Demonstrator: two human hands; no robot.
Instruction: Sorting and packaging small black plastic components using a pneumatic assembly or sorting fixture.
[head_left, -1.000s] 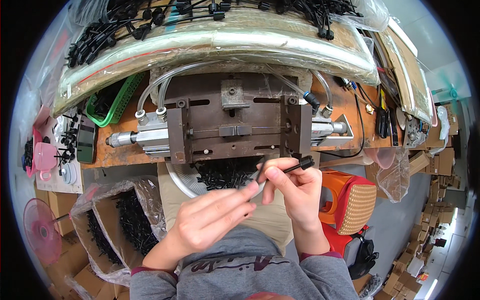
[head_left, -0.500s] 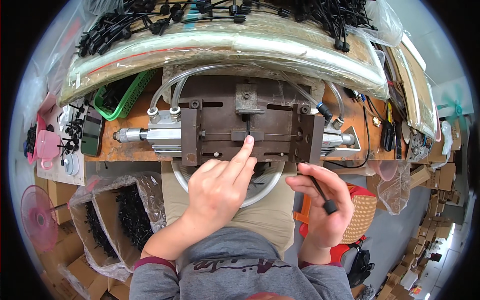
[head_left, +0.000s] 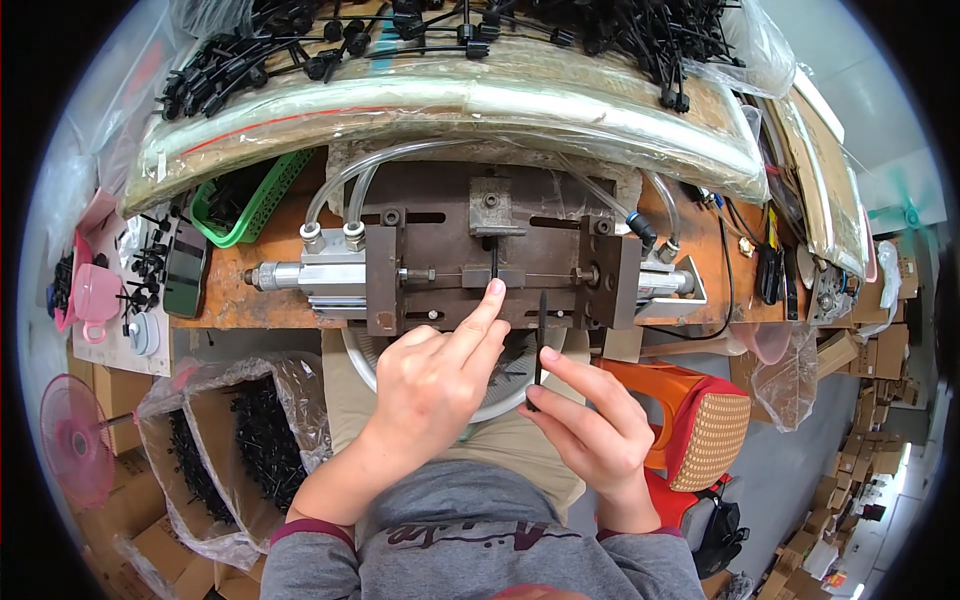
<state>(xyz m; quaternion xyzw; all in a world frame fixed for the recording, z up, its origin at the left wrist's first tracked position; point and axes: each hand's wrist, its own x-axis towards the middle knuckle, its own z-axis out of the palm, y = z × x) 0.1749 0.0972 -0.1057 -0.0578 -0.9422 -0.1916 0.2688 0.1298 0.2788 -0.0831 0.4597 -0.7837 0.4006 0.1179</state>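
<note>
Bright, even light — glare on plastic wrap [head_left: 590,102]; strong fisheye bend, blk corners — ctr fairly sharp.

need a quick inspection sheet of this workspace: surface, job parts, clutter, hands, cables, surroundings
surface: wooden bench bearing a brown metal fixture
job's things: one black rod lies across the fixture's small middle block; second rod is in hand
clutter: green basket at left; heap of black parts on top of the wrapped boards
left hand: index fingertip at the first rod's near end
right hand: holds the second rod, tip toward the fixture
cables: black cable curves at right; clear tubes join the silver cylinders
surroundings: pink fan, red-orange chair, cartons
</note>
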